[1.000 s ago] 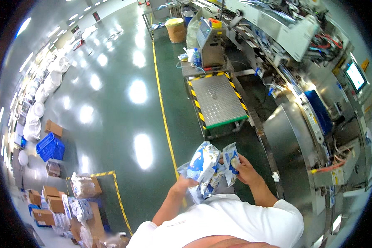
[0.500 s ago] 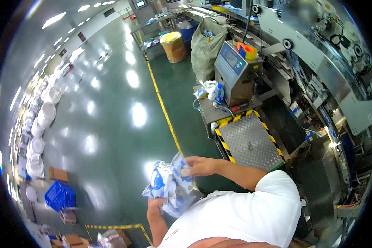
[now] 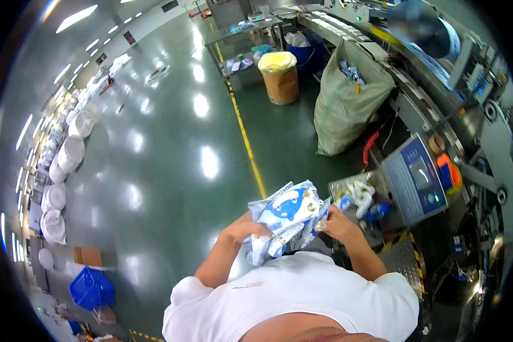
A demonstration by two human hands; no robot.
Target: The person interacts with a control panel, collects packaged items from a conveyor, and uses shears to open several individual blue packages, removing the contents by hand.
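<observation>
Held in front of my chest is a bundle of crumpled white and blue printed plastic packaging film [image 3: 290, 211], with a blue cartoon figure facing up. My left hand [image 3: 248, 227] is closed on its left edge, thumb on top. At the opposite edge my right hand [image 3: 335, 224] pinches the film between thumb and fingers. The underside of the bundle and the fingers beneath it are hidden.
A large woven sack [image 3: 347, 108] stands ahead right, near a brown drum with a yellow liner [image 3: 279, 80]. Right of me are a control panel box [image 3: 414, 179] and conveyor machinery. A blue basket [image 3: 91, 288] and cardboard box [image 3: 88, 256] lie left. A yellow line [image 3: 244, 134] crosses the floor.
The view has swung right and the body has moved forward, nearer the sack. The film bundle is now held level between both hands, its cartoon side turned up; both hands keep hold.
</observation>
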